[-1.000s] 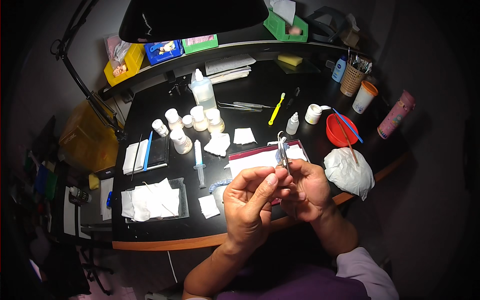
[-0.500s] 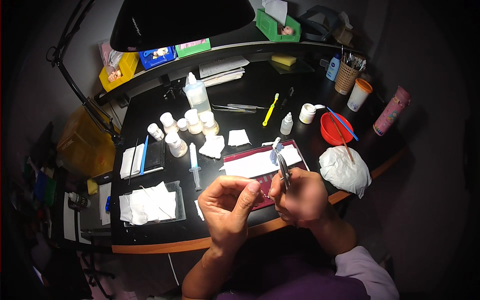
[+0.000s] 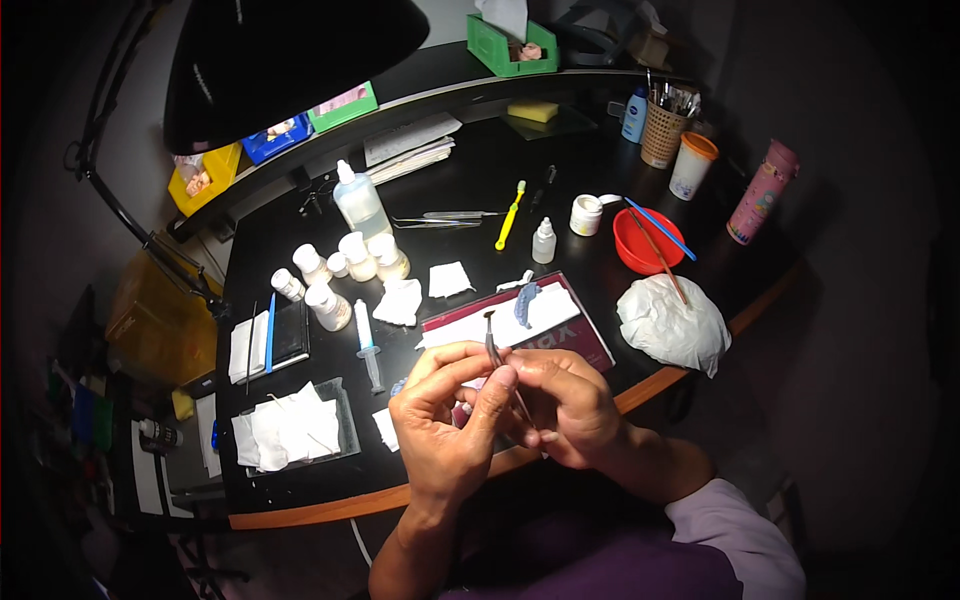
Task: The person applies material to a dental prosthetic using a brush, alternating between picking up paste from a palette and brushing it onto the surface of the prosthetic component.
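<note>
My hands meet over the near edge of the desk. Between them a slim dark metal tool stands slanted, its narrow tip upward. My right hand is closed around its lower part. My left hand is pinched, thumb and forefinger against the tool; whatever small thing it may hold is hidden. Just beyond lies a maroon box with white paper over it. A curved blue-grey piece rests on that paper. Partly behind my left hand is another small bluish piece.
Several white-capped bottles and a syringe stand or lie to the left. Paper sheets cover a glass tray at near left. Right: a red bowl and a white crumpled bundle. A black lamp overhangs the far left.
My right hand has brought the dark tool left against my left fingers and turned it more upright. The whole view has shifted, so the desk sits further left.
</note>
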The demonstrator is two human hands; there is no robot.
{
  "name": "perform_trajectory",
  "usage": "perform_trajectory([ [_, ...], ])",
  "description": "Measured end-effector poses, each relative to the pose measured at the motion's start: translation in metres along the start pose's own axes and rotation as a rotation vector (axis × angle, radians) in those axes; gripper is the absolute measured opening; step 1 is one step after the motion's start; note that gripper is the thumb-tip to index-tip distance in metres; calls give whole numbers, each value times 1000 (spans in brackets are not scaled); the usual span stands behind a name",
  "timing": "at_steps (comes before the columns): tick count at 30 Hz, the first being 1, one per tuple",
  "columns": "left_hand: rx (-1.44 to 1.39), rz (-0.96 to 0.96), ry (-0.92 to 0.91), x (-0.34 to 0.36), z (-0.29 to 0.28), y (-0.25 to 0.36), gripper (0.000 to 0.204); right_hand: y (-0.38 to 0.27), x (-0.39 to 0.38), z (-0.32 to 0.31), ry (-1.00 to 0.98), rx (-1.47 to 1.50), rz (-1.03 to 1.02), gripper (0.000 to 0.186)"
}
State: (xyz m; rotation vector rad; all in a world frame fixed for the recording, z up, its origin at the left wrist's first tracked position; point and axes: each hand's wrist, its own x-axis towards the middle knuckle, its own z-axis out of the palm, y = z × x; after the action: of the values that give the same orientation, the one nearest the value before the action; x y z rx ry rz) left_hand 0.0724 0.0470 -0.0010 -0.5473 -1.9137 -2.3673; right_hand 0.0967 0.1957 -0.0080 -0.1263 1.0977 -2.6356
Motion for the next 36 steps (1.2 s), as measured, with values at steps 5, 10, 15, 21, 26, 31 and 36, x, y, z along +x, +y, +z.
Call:
perform_trajectory([
  [5, 84, 10, -2, 4, 13, 4, 13, 7, -6, -1, 0, 34, -135, 29],
  [10, 99, 3, -53, 8, 17, 7, 13, 2, -18, 11, 159, -50, -147, 29],
  [15, -152, -26, -101, 20, 24, 17, 15, -24, -40, -11, 171, -911, -556, 31],
  [21, -89, -372, -219, 50, -5, 33, 27, -141, -36, -68, 426, -1733, -811, 15],
  [26, 305, -233, -318, 69, -15, 28, 26, -191, -14, -120, 195, -2102, -546, 37],
  [31, 586, -116, -328, 71, -11, 34, 21, -189, -7, -132, 106, -2143, -409, 35],
  [36, 740, 236, -251, 67, -17, 18, 21, -184, -3, -131, 81, -2197, -422, 30],
])
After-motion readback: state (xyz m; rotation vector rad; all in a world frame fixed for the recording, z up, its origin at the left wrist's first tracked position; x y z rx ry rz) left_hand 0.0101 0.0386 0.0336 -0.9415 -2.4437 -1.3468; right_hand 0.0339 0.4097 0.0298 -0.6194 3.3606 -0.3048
